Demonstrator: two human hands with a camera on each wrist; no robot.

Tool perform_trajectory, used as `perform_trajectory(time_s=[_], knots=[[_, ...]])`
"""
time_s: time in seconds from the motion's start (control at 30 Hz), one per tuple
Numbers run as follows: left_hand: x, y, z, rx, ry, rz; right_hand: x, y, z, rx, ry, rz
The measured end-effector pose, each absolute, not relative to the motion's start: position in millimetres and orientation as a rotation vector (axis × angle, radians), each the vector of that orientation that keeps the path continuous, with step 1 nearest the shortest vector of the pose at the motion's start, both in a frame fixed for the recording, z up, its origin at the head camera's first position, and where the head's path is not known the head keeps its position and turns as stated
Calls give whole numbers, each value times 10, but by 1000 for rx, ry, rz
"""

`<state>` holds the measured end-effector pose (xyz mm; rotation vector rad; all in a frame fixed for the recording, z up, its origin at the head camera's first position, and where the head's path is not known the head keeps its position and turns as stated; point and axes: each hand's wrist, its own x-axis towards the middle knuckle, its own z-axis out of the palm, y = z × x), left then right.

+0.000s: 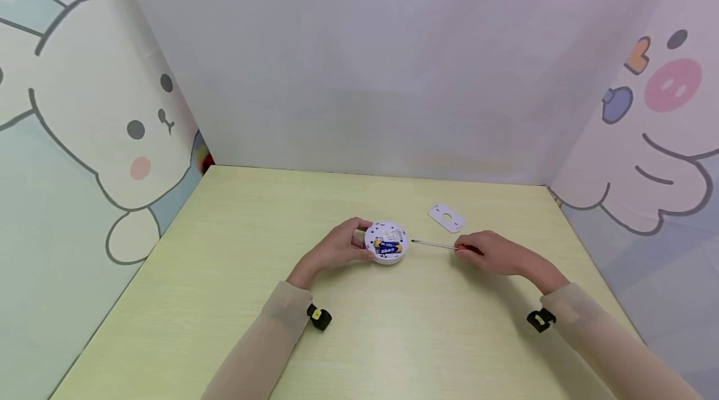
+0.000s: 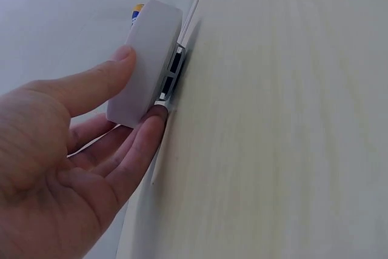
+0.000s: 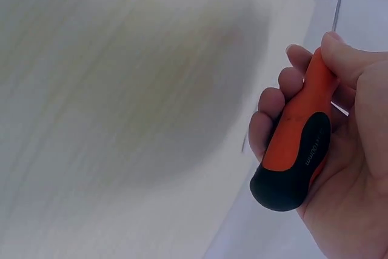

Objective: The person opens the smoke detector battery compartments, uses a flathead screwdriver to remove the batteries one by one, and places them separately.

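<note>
In the head view a round white battery-powered device (image 1: 384, 229) shows its back, with blue-and-yellow batteries (image 1: 389, 248) seated in it. My left hand (image 1: 344, 243) grips its left rim. The left wrist view has the thumb on one side of the white casing (image 2: 145, 59) and fingers under the other. A screwdriver (image 3: 297, 131) with an orange and black handle lies in my right hand (image 1: 490, 252), fingers curled round it. Its thin shaft (image 1: 435, 243) points left, and the dark tip ends just short of the device's right edge.
A flat white plate (image 1: 456, 223) with a round hole lies on the table behind the screwdriver. The pale wooden table (image 1: 269, 206) meets a plain backdrop at its far edge. Printed cartoon sheets (image 1: 140, 138) hang on both sides. Each sleeve has a black wrist strap.
</note>
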<state>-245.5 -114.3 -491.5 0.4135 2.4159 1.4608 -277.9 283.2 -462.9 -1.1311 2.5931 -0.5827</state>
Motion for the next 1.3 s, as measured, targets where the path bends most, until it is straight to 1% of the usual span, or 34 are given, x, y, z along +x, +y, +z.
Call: perform_trajectory(time_s=[0.27, 0.4, 0.6, 0.97, 1.3], knots=[[-2463, -1160, -4940, 425, 2419, 1462, -2810, 2940, -4443, -994, 2741, -612], [-2459, -1162, -4941, 428, 2414, 1467, -2874, 2996, -4409, -906, 2826, -621], [-2461, -1166, -4941, 435, 2409, 1469, -3046, 3072, -4463, -774, 2903, -596], [-2457, -1166, -4955, 428, 2418, 1460, -3334, 3129, -4639, -692, 3064, -489], [-2460, -1156, -4945, 438, 2416, 1466, -3472, 3078, -4684, -594, 3043, -466]])
